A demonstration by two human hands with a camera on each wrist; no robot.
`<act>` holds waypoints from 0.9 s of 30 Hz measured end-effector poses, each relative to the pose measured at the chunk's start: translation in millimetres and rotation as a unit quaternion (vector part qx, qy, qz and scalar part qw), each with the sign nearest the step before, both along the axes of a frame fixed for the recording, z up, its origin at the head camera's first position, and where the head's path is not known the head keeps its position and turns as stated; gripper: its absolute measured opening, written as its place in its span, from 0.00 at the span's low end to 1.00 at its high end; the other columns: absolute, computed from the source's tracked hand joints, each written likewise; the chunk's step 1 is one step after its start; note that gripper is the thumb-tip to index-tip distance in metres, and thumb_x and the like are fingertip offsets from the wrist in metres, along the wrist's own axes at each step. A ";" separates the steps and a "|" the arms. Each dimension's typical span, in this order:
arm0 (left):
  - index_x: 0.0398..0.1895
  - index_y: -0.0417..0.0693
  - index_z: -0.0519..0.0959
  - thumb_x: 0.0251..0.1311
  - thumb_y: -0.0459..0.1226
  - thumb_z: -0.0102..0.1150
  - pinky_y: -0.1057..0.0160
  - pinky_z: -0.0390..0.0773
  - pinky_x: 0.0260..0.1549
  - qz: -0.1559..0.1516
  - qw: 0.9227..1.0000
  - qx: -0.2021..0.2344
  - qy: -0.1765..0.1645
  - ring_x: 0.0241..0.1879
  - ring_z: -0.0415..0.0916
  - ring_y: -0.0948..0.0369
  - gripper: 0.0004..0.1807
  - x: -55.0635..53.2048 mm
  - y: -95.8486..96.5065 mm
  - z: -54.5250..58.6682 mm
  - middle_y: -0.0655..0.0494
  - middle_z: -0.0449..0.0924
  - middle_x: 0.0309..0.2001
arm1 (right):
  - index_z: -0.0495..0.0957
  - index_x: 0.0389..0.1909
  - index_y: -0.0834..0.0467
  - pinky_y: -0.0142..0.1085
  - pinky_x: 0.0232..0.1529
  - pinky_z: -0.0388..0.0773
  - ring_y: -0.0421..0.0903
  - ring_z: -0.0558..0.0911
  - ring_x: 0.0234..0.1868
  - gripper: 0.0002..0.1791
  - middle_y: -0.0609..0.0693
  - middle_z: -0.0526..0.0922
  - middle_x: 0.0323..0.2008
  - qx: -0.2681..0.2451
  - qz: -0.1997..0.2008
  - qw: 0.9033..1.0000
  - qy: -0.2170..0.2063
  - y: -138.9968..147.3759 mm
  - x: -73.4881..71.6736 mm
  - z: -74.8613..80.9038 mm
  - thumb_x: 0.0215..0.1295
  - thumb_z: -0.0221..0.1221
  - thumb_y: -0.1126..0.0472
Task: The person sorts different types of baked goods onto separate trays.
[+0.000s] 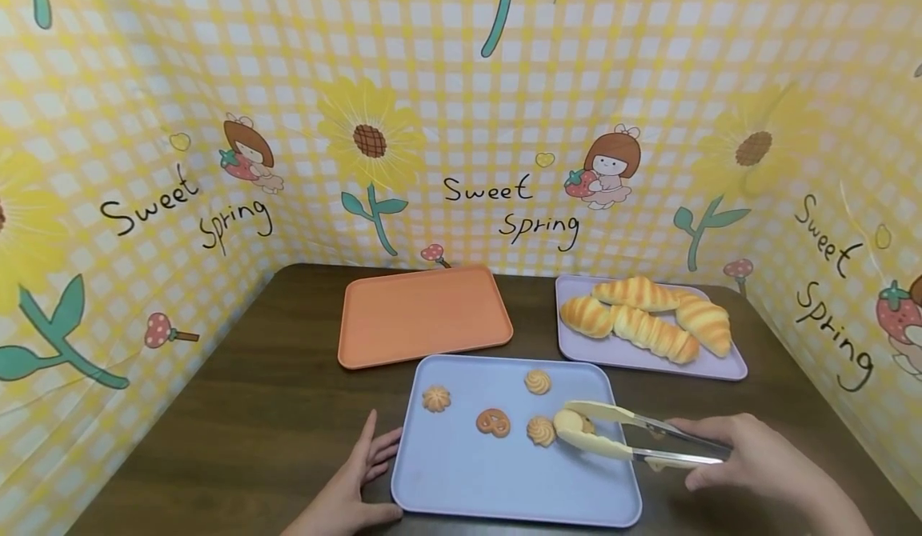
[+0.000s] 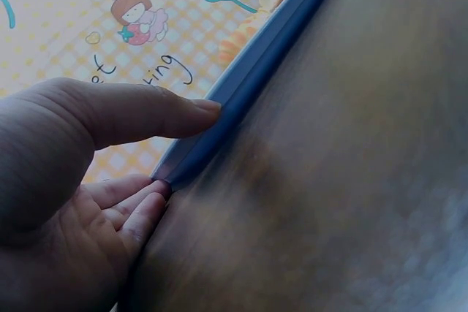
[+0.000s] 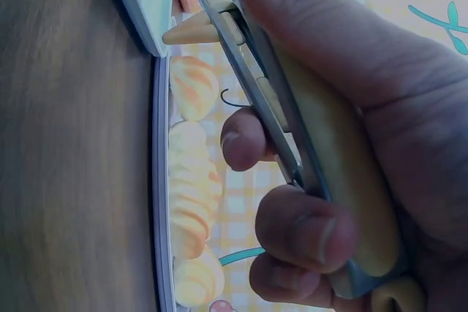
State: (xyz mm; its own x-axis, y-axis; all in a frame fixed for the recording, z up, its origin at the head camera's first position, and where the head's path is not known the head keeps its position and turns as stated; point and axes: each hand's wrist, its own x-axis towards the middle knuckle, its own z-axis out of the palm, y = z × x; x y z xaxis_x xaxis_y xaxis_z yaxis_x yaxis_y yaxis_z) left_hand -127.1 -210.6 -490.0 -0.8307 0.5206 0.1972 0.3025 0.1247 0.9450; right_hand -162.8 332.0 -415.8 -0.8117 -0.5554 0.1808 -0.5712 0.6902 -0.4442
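My right hand [image 1: 763,456] grips a pair of tongs [image 1: 677,440] with metal arms and cream tips. The tips stand around a pale round cookie [image 1: 569,422] at the right part of the blue tray [image 1: 504,488]. Just left of them lies a swirl cookie [image 1: 541,431]. The tray also bears a pretzel-shaped cookie [image 1: 493,422], another swirl cookie [image 1: 537,382] and a flower-shaped cookie [image 1: 436,398]. My left hand [image 1: 353,480] touches the tray's left edge with fingers extended; in the left wrist view its thumb [image 2: 197,113] lies against the blue rim.
Behind the blue tray, an orange tray [image 1: 425,316] with nothing on it lies on the dark wooden table [image 1: 209,432]. At the back right, a lilac tray [image 1: 598,352] carries several breads [image 1: 651,332]. A patterned yellow checked cloth [image 1: 461,120] hangs around the table.
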 end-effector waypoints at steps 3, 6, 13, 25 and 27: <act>0.73 0.34 0.16 0.56 0.32 0.70 0.75 0.64 0.57 0.003 1.000 -0.002 -0.014 0.64 0.57 0.79 0.68 0.2 0.2 0.9 0.16 0.46 0.69 | 0.84 0.56 0.53 0.31 0.34 0.75 0.32 0.78 0.38 0.37 0.45 0.88 0.41 0.002 -0.006 1.000 0.011 -3.9 -2.0 1.6 0.43 0.75 0.43; 0.73 0.34 0.16 0.56 0.33 0.71 0.76 0.63 0.57 0.007 1.000 -0.006 -0.030 0.63 0.57 0.81 0.69 0.9 0.6 1.8 0.17 0.46 0.70 | 0.83 0.57 0.53 0.32 0.34 0.76 0.32 0.79 0.38 0.37 0.45 0.88 0.42 0.004 -0.008 1.000 0.018 -8.8 -5.4 3.4 0.43 0.75 0.42; 0.72 0.33 0.16 0.56 0.34 0.71 0.76 0.63 0.57 0.005 1.000 -0.007 -0.024 0.63 0.58 0.80 0.69 1.2 1.3 1.3 0.16 0.46 0.69 | 0.84 0.56 0.55 0.32 0.34 0.76 0.32 0.78 0.37 0.38 0.47 0.88 0.42 0.003 0.004 1.000 0.027 -21.2 -14.8 7.3 0.43 0.75 0.42; 0.73 0.34 0.17 0.56 0.34 0.71 0.76 0.63 0.57 0.009 0.999 -0.007 -0.037 0.63 0.58 0.80 0.69 2.0 0.6 3.0 0.17 0.47 0.70 | 0.84 0.55 0.58 0.34 0.29 0.72 0.31 0.70 0.28 0.41 0.40 0.84 0.33 0.043 0.000 0.999 0.018 -59.0 -31.6 18.1 0.41 0.75 0.39; 0.73 0.34 0.17 0.56 0.34 0.71 0.76 0.63 0.57 0.010 0.999 -0.008 -0.043 0.63 0.58 0.80 0.69 1.9 1.0 3.3 0.18 0.47 0.70 | 0.84 0.55 0.58 0.35 0.31 0.74 0.32 0.74 0.30 0.41 0.42 0.86 0.35 0.049 0.002 0.998 0.027 -62.8 -33.6 18.6 0.40 0.75 0.39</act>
